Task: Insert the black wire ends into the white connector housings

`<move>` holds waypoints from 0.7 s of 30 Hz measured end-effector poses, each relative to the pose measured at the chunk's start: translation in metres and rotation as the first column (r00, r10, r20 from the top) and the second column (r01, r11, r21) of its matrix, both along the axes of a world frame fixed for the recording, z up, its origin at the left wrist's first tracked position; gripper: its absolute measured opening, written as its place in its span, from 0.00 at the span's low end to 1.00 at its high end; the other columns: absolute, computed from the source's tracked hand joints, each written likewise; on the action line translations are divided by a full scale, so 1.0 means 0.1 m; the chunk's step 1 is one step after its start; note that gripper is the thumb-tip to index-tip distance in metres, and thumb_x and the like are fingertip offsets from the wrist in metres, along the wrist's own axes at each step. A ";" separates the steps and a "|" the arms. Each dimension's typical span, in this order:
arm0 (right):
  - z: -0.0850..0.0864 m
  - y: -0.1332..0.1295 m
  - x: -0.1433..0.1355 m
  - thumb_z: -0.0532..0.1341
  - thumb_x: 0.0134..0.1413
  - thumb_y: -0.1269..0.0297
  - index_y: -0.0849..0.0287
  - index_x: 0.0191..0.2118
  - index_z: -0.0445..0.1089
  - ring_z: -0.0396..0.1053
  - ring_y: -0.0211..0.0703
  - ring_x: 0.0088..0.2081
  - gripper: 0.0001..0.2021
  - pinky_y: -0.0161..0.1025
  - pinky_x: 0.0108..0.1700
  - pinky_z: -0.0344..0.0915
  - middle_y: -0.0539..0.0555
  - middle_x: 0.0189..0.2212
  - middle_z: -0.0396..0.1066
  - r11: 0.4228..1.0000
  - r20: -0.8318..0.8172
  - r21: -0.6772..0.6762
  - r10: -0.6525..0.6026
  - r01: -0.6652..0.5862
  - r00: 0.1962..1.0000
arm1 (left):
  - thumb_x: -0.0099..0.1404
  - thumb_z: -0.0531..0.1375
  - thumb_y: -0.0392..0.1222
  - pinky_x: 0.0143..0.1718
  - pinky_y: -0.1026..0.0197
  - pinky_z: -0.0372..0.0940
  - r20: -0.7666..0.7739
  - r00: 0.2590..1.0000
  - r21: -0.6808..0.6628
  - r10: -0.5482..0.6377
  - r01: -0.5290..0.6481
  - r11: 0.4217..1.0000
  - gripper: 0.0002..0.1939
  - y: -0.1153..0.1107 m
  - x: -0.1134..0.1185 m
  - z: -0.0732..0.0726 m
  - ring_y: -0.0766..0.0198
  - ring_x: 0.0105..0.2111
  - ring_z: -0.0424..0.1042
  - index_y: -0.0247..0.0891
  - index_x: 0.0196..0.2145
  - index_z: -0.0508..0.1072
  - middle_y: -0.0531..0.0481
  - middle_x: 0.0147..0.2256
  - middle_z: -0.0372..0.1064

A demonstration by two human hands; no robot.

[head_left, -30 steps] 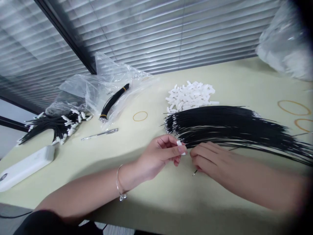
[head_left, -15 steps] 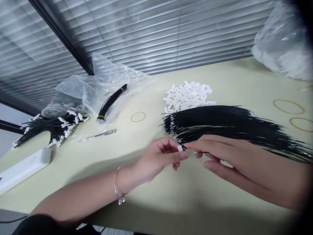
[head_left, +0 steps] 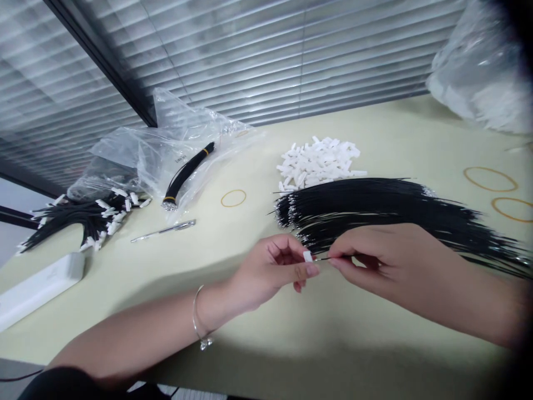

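Between thumb and fingers, my left hand (head_left: 278, 261) pinches a small white plastic connector housing (head_left: 307, 256). Close to its right side, my right hand (head_left: 378, 261) pinches a thin black wire (head_left: 323, 259), whose metal-tipped end points at the housing. Whether the tip touches the housing or lies inside it I cannot tell. Just beyond my hands lies a thick bundle of loose black wires (head_left: 366, 203) with silvery terminals at the ends. Behind that bundle is a heap of white connector housings (head_left: 318, 161).
At left lie black wires fitted with white housings (head_left: 62, 219), a white plastic bar-shaped case (head_left: 45, 289) and a pen (head_left: 163, 231). A banded wire bundle (head_left: 187, 176) rests on a clear plastic bag (head_left: 137, 150). Rubber bands (head_left: 234, 190) and another bag (head_left: 478, 72) are around.
My right hand's fingers, stretched out and apart before, have closed in a pinch on the black wire just right of the housing. My left hand keeps its hold on the housing.
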State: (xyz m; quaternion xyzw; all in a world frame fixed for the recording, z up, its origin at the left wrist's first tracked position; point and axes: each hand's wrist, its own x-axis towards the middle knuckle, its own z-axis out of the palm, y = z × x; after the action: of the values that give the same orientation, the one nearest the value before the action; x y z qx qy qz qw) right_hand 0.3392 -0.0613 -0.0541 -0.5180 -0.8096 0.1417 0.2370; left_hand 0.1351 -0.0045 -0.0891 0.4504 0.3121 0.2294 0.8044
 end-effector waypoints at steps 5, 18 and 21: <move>0.03 0.01 -0.03 0.56 0.57 0.71 0.56 0.28 0.73 0.64 0.32 0.20 0.11 0.32 0.23 0.54 0.45 0.20 0.70 1.000 -0.017 0.011 0.023 -0.023 1.000 | 0.48 0.76 0.44 0.23 0.67 0.64 -0.006 1.000 0.017 -0.017 0.017 1.000 0.21 0.00 0.00 -0.01 0.72 0.22 0.67 0.33 0.28 0.70 0.54 0.24 0.70; -0.02 -0.01 -0.03 0.56 0.59 0.71 0.58 0.29 0.73 0.66 0.34 0.22 0.11 0.34 0.25 0.56 0.46 0.21 0.70 0.993 0.033 0.119 0.014 -0.018 0.999 | 0.47 0.76 0.43 0.23 0.68 0.65 -0.020 0.999 0.018 -0.025 0.026 1.000 0.20 0.00 0.00 0.00 0.73 0.22 0.67 0.33 0.28 0.70 0.54 0.24 0.70; -0.03 -0.03 -0.03 0.54 0.60 0.72 0.58 0.30 0.73 0.67 0.35 0.23 0.12 0.35 0.26 0.57 0.47 0.22 0.71 0.988 0.058 0.148 0.024 -0.033 0.998 | 0.47 0.77 0.42 0.22 0.68 0.65 -0.024 0.999 0.020 -0.026 0.027 0.999 0.20 0.00 0.00 0.00 0.73 0.21 0.66 0.33 0.27 0.70 0.55 0.22 0.69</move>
State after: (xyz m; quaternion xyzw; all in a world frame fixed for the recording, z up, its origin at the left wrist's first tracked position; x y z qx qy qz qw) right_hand 0.3364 -0.0644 -0.0569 -0.4910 -0.8315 0.0697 0.2504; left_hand 0.1354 -0.0049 -0.0888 0.4651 0.3132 0.2166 0.7992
